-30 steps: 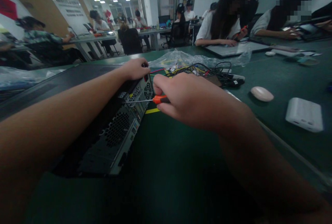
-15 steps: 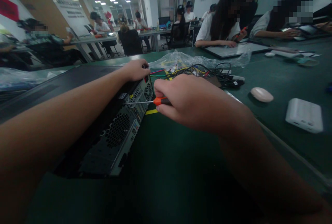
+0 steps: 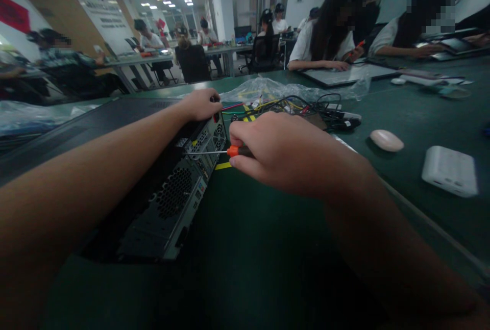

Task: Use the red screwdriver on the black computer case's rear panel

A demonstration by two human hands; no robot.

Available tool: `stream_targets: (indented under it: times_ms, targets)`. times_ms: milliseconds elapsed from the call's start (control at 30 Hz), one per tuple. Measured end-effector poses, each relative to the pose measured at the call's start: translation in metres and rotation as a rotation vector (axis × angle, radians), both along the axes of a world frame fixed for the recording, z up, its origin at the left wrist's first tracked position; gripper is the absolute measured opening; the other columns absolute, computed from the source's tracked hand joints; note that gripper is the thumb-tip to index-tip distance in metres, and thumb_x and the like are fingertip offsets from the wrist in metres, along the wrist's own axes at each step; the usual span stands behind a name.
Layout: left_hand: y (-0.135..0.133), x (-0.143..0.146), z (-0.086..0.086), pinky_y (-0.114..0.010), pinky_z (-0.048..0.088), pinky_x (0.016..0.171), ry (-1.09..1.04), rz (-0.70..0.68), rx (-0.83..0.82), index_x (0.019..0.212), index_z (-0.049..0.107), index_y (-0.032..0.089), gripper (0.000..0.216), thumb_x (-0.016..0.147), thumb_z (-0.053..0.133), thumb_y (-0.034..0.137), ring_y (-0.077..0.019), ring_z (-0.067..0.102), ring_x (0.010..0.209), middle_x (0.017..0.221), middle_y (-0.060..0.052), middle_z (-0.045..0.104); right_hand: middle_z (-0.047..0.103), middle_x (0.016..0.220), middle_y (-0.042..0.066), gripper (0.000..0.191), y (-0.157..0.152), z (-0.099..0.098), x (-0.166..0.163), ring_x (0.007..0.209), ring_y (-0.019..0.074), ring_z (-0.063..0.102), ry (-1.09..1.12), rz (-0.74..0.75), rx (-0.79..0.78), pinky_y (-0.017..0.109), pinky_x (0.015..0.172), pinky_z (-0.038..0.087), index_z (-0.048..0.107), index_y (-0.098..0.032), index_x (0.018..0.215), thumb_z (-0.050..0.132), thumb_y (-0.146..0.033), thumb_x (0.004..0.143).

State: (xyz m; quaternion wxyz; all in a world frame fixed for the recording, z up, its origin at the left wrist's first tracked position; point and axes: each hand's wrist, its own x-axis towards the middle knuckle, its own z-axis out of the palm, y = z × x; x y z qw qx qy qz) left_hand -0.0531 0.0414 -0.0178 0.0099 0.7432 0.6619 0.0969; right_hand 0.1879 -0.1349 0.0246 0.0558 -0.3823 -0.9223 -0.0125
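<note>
A black computer case (image 3: 184,187) lies on its side on the green table, its metal rear panel with vents and ports turned to the right. My left hand (image 3: 201,104) is closed over the case's far rear corner, its fingertips partly hidden. Between the thumb and fingers of my right hand (image 3: 268,141) is a screwdriver (image 3: 233,151) with an orange and black handle. Its thin shaft points left, and the tip meets the rear panel near the upper edge; whether it sits in a screw I cannot make out.
Beyond my right hand lie tangled cables (image 3: 294,103) and clear plastic wrap (image 3: 264,85). A pale computer mouse (image 3: 386,140) and a white box-shaped device (image 3: 449,171) rest at right. Across the table, two people lean over flat panels; others sit farther back.
Almost nothing differs. My right hand and the screwdriver have shifted very slightly, while the tip stays at the same part of the rear panel. My left hand keeps its place.
</note>
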Motion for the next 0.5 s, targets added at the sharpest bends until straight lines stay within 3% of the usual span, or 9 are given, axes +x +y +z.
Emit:
stream_targets:
  times_ms: [267, 500]
  targets:
    - [0.0012, -0.0016, -0.001, -0.047, 0.053, 0.118, -0.035, -0.011, 0.014, 0.14, 0.078, 0.026, 0.062, 0.082, 0.065, 0.044, -0.0376, 0.068, 0.137, 0.143, -0.012, 0.079, 0.078, 0.093, 0.012, 0.037, 0.001, -0.0011, 0.0007, 0.076, 0.0227, 0.057, 0.003, 0.012, 0.022, 0.037, 0.069, 0.026, 0.078, -0.013, 0.128, 0.055, -0.035, 0.109]
    - [-0.0008, 0.0008, 0.0001, -0.049, 0.053, 0.117, -0.017, -0.024, 0.009, 0.143, 0.078, 0.019, 0.066, 0.083, 0.063, 0.041, -0.0398, 0.07, 0.135, 0.143, -0.017, 0.079, 0.081, 0.095, 0.013, 0.041, 0.0019, -0.0029, -0.0006, 0.083, 0.0246, 0.064, 0.011, 0.016, -0.006, 0.039, 0.071, 0.028, 0.082, -0.016, 0.112, 0.046, -0.035, 0.114]
